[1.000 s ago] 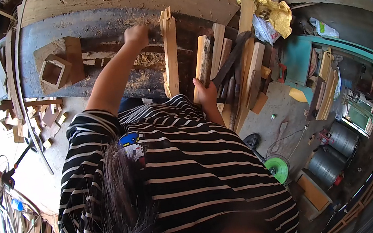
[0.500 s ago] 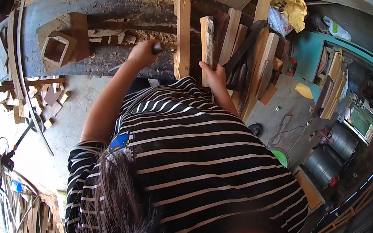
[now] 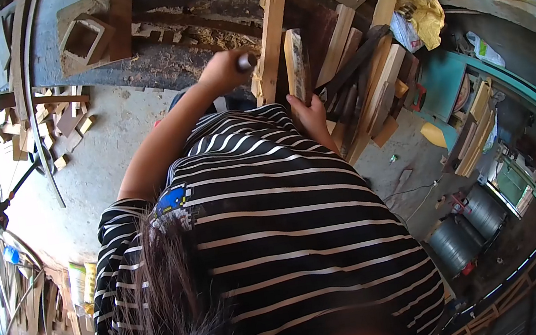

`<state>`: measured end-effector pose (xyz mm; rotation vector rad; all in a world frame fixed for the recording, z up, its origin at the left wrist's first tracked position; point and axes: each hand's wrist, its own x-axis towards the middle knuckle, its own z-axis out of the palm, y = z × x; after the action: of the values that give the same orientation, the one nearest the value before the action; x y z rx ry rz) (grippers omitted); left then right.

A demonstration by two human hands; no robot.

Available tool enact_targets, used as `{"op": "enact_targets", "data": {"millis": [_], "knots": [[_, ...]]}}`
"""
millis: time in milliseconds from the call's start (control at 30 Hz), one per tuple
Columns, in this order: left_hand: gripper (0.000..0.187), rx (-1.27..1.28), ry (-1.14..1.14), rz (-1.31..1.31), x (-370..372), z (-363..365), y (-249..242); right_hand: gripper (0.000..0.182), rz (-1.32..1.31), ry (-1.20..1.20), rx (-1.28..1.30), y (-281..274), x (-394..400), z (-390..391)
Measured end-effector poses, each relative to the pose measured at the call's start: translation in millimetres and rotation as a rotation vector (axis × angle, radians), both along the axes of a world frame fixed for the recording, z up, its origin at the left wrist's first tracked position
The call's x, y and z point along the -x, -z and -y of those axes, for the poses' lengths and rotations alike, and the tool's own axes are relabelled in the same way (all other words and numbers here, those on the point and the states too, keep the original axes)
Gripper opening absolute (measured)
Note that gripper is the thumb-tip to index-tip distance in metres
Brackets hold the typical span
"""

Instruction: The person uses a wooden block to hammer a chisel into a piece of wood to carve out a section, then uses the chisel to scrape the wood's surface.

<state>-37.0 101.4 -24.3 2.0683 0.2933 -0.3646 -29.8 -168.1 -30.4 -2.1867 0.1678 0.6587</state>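
Observation:
My left hand (image 3: 222, 72) is closed around a dark-handled tool (image 3: 245, 63), whose round butt end points right. Its working end is hidden behind my hand and forearm. Just right of it, a long pale wood strip (image 3: 272, 36) with splintered edges lies across the dark workbench (image 3: 162, 74). My right hand (image 3: 310, 115) grips the near end of a shorter wood block (image 3: 297, 64), pale on one side and dark and rough on the other. The block points away from me, beside the strip.
Several wood offcuts (image 3: 377, 94) are heaped right of my right hand. A hollow wooden box form (image 3: 85, 39) sits on the bench at left, with shavings (image 3: 223, 40) nearby. Scrap wood (image 3: 43, 127) lies on the floor at left. A teal cabinet (image 3: 445, 84) stands at right.
My left hand has moved right and slightly away with the tool, closer to the splintered strip. The tool's light blade, seen left of my forearm before, is now hidden. My right hand keeps its grip.

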Motion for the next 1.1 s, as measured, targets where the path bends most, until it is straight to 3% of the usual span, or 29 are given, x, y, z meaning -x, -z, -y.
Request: {"op": "enact_targets", "data": {"millis": [100, 167, 233, 467, 633, 833, 900, 1100], "knots": [[0.029, 0.129, -0.355, 0.181, -8, -12, -39, 0.04, -0.038, 0.069, -0.096, -5, 7, 9], [0.021, 0.592, -0.535, 0.244, -18, -18, -76, 0.046, -0.076, 0.09, -0.114, -15, 6, 10], [0.021, 0.555, -0.595, 0.429, -28, -23, -81, 0.047, -0.063, 0.085, -0.095, -24, 8, 9], [0.019, 0.569, -0.55, 0.641, -42, -4, -87, 0.05, 0.008, 0.125, -0.071, -16, 17, 17], [0.021, 0.547, -0.552, 0.599, -42, 8, -73, 0.051, 0.031, 0.126, -0.126, -19, 21, 14], [0.022, 0.522, -0.471, 0.654, -40, 12, -79, 0.056, -0.068, 0.019, -0.053, -25, 17, 12], [0.022, 0.488, -0.465, 0.609, -36, 17, -80, 0.06, -0.112, -0.062, 0.106, -28, 14, 11], [0.016, 0.488, -0.568, 0.642, -28, 31, -75, 0.063, -0.2, -0.062, 0.075, -35, 11, 12]]}}
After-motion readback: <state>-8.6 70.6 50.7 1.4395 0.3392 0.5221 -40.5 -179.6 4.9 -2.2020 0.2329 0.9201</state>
